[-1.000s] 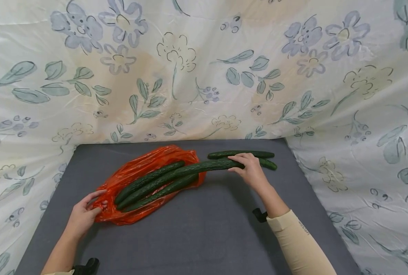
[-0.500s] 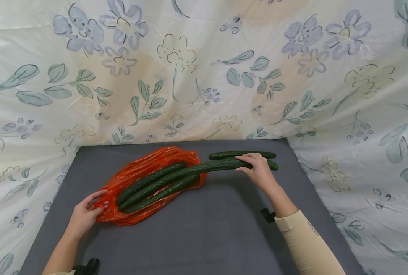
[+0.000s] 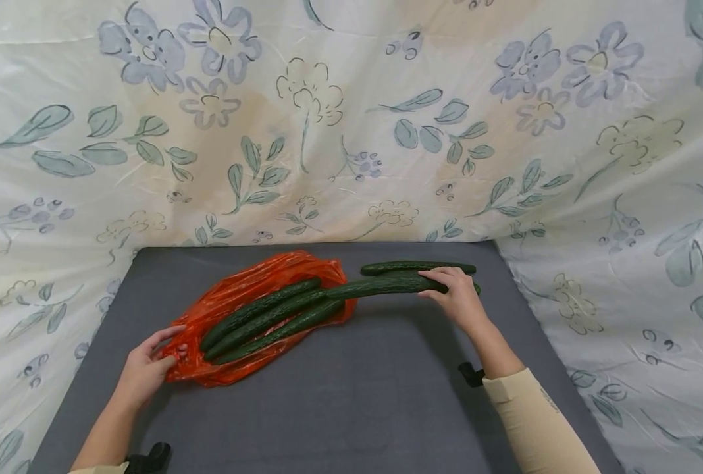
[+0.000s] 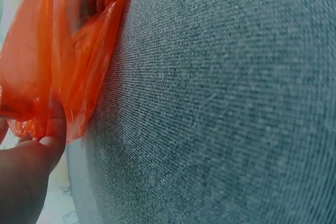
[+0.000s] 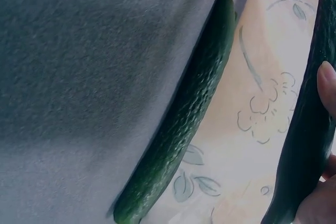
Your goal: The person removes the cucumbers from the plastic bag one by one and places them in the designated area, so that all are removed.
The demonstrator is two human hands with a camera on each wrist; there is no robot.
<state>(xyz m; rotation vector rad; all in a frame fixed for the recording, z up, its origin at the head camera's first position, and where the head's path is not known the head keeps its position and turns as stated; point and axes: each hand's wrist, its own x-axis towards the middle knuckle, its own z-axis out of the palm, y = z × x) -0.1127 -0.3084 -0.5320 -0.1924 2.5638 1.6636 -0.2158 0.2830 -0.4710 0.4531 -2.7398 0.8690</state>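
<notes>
A thin orange-red plastic bag (image 3: 209, 299) lies at the left of the table. Several dark green cucumbers (image 3: 268, 319) show in its opening, side by side. My left hand (image 3: 144, 368) pinches the bag's near left end; in the left wrist view the thumb (image 4: 52, 148) presses against the gathered film. With my right hand (image 3: 455, 299) I grip another cucumber (image 3: 381, 285) near its right end, raised off the table. Its left tip is over the bag's right edge. The right wrist view shows this held cucumber (image 5: 307, 124) along the right side.
Behind the held cucumber, one cucumber (image 3: 411, 266) lies near the table's back edge. The green tip of another (image 3: 478, 288) peeks out past my right hand. Floral cloth (image 3: 351, 131) hangs around the grey table (image 3: 328, 408).
My right hand has moved to the right with its cucumber, sliding it along and mostly off the ones in the bag. The left hand keeps its hold on the bag.
</notes>
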